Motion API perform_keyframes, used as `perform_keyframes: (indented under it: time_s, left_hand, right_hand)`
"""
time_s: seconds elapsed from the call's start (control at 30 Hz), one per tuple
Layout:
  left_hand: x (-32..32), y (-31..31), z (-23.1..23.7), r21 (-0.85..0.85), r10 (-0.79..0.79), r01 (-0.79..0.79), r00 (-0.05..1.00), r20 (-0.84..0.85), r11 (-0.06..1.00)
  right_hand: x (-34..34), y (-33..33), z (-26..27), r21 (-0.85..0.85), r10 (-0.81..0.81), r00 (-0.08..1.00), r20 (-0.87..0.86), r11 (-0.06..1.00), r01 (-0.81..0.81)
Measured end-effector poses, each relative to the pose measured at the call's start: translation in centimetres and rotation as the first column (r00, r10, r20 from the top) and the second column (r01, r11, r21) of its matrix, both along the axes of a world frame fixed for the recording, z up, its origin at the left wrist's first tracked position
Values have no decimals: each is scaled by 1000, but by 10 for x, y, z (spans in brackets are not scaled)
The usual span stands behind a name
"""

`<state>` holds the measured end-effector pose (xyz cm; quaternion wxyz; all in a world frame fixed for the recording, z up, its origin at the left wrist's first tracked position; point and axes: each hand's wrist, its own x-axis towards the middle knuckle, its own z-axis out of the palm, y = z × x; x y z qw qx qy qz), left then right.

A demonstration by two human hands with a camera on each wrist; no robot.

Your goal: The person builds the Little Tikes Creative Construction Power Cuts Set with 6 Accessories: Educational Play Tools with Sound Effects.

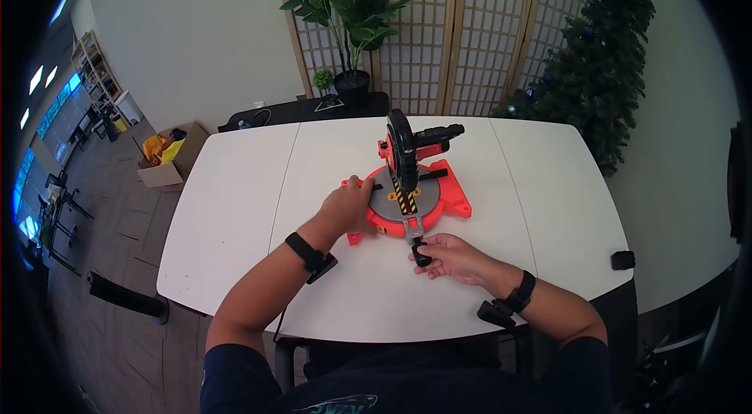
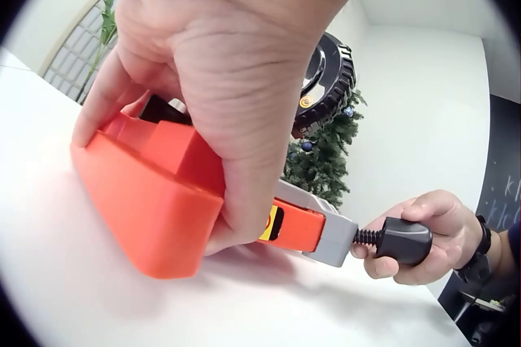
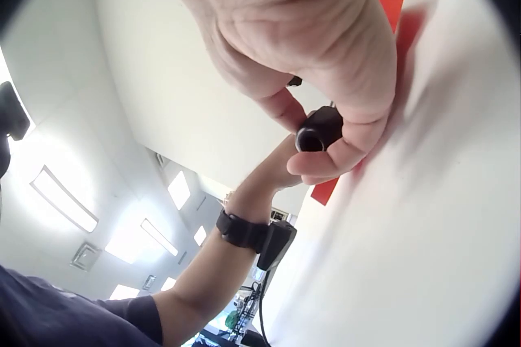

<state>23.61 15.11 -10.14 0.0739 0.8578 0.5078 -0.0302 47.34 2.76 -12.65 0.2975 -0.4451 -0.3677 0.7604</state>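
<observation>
A miter saw with an orange-red base [image 1: 453,198] stands on the white table in the head view. Its grey round turntable [image 1: 428,196] carries a yellow-black striped strip, and a black toothed blade [image 1: 403,151] rises above it. My left hand [image 1: 347,206] grips the left side of the base, thumb on the near side and fingers over the far side in the left wrist view. At the front, a black knob [image 2: 407,241] sticks out on a threaded shaft from a grey clamp [image 2: 332,241]. My right hand [image 1: 456,259] pinches that knob between thumb and fingers.
Around the saw lies the white tabletop [image 1: 235,210], with a small black object [image 1: 623,260] at its right edge. Behind stand a potted plant [image 1: 352,81], a lattice screen [image 1: 493,30] and a decorated tree [image 1: 595,69]. A cardboard box [image 1: 188,154] sits off to the left.
</observation>
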Motion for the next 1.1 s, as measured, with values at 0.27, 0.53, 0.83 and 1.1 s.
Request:
perform_keyframes:
  time_s: [0.27,0.53,0.83,1.1]
  left_hand:
    - [-2,3,3,-27,9,-9,1000,22,1000]
    - [-3,4,1,-13,2,-2,1000,23,1000]
    - [-3,4,4,-33,12,-11,1000,23,999]
    - [-3,4,2,-13,2,-2,1000,17,1000]
  right_hand:
    - [-2,2,-15,-28,-55,994,-90,998,52]
    - [-7,2,-5,-32,-88,993,-81,996,86]
    - [-7,3,-13,-63,-110,989,-103,993,104]
    - [-6,3,-9,-80,-126,985,-116,990,118]
